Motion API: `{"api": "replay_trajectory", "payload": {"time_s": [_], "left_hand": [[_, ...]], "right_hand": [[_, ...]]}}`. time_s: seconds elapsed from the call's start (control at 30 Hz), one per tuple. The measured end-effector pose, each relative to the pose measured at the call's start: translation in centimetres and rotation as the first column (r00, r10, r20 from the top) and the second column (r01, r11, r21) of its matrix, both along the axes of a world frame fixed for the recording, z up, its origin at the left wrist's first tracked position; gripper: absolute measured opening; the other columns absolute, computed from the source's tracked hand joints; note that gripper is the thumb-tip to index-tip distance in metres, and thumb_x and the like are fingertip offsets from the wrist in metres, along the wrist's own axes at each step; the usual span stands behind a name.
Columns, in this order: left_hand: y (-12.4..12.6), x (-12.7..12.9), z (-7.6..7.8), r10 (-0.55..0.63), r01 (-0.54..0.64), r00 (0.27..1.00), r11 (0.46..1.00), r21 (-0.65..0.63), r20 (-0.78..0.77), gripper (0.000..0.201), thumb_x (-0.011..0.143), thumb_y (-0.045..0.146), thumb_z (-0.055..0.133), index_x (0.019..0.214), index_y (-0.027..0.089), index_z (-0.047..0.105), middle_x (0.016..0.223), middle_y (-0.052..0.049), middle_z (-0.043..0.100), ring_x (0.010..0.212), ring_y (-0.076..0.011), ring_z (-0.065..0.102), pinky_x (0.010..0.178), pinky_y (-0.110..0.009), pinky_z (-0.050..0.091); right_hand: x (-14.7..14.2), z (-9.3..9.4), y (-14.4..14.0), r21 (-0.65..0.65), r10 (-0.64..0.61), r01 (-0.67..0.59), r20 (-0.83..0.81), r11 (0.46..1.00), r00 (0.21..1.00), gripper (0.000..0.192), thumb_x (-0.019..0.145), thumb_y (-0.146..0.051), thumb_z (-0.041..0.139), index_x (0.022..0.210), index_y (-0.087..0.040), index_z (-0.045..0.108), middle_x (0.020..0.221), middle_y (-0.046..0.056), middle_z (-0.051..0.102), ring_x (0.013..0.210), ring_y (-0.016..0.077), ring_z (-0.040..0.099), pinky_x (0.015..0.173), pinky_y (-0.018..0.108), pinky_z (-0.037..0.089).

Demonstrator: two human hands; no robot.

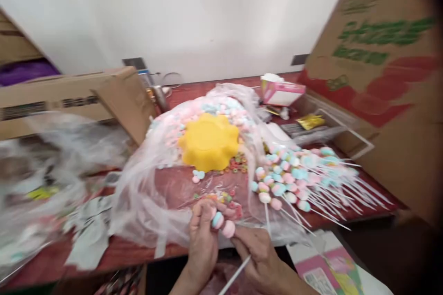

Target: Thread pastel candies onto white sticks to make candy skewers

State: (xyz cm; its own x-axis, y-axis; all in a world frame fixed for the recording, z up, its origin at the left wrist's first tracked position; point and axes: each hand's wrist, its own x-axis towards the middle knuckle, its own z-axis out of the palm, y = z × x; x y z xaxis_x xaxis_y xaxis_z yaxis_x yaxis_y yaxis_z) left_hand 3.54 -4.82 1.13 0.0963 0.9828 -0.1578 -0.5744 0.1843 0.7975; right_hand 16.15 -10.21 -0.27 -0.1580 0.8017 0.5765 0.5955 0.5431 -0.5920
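Observation:
At the table's front edge my left hand (203, 237) is closed around the upper end of a marshmallow skewer (229, 229). Pink and blue marshmallows show on it beside the fingers. My right hand (258, 251) pinches the white stick (236, 274) just below the lowest pink marshmallow, and the stick's tail slants down toward me. Beyond my fingers lie small coloured ring-shaped candies (221, 196) on a plastic sheet. Farther back, a yellow scalloped dish (209, 143) rests against a heap of loose pink and blue marshmallows (224, 106). My fingers hide the skewer's tip.
To the right lies a pile of marshmallow skewers (297, 177), sticks pointing right. A clear plastic bag (138, 207) spreads around the heap. Cardboard boxes stand left (117, 97) and right (380, 55). A pink-and-white box (282, 91) sits at the back, and crumpled gloves (92, 228) lie left.

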Motion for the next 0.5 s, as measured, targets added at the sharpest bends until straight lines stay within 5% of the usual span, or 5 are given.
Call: {"api": "replay_trajectory", "payload": {"time_s": [0.1, 0.2, 0.33, 0.5], "left_hand": [[0.6, 0.6, 0.3, -0.071, 0.081, 0.991, 0.993, -0.080, 0.117, 0.034, 0.075, 0.044, 0.081, 0.095, 0.023, 0.063, 0.076, 0.001, 0.069, 0.061, -0.0130, 0.063, 0.056, -0.023, 0.050], [0.3, 1.3, 0.5, -0.188, 0.205, 0.970, 0.973, -0.104, 0.152, 0.029, 0.078, 0.042, 0.079, 0.086, 0.019, 0.063, 0.072, 0.001, 0.068, 0.054, -0.0101, 0.059, 0.057, -0.024, 0.052], [-0.1, 1.6, 0.8, -0.203, 0.212, 0.971, 0.975, -0.067, 0.125, 0.029, 0.079, 0.042, 0.078, 0.079, 0.017, 0.063, 0.076, -0.001, 0.070, 0.052, -0.0077, 0.057, 0.063, -0.027, 0.056], [0.6, -0.4, 1.1, -0.156, 0.164, 0.980, 0.985, -0.057, 0.123, 0.063, 0.076, 0.058, 0.075, 0.129, 0.030, 0.055, 0.106, -0.008, 0.074, 0.080, -0.0213, 0.072, 0.072, -0.037, 0.059]], "right_hand": [[0.3, 0.1, -0.3, 0.025, -0.109, 0.108, 0.084, 0.994, 0.990, 0.025, 0.096, -0.011, 0.037, 0.082, -0.020, 0.055, 0.061, -0.002, 0.055, 0.051, 0.0118, 0.051, 0.052, 0.023, 0.040], [0.6, -0.4, -1.1, 0.096, -0.138, 0.129, 0.095, 0.987, 0.986, 0.024, 0.095, -0.010, 0.036, 0.083, -0.020, 0.053, 0.061, -0.002, 0.052, 0.052, 0.0123, 0.047, 0.052, 0.026, 0.036], [1.0, -0.1, -1.7, 0.088, -0.122, 0.111, 0.126, 0.990, 0.985, 0.025, 0.095, -0.008, 0.034, 0.083, -0.019, 0.053, 0.061, -0.001, 0.051, 0.052, 0.0131, 0.044, 0.051, 0.028, 0.032], [3.9, 3.7, -3.3, -0.112, -0.186, 0.206, 0.169, 0.972, 0.968, 0.020, 0.098, -0.012, 0.042, 0.095, -0.019, 0.061, 0.070, -0.001, 0.061, 0.058, 0.0116, 0.054, 0.058, 0.023, 0.040]]}}
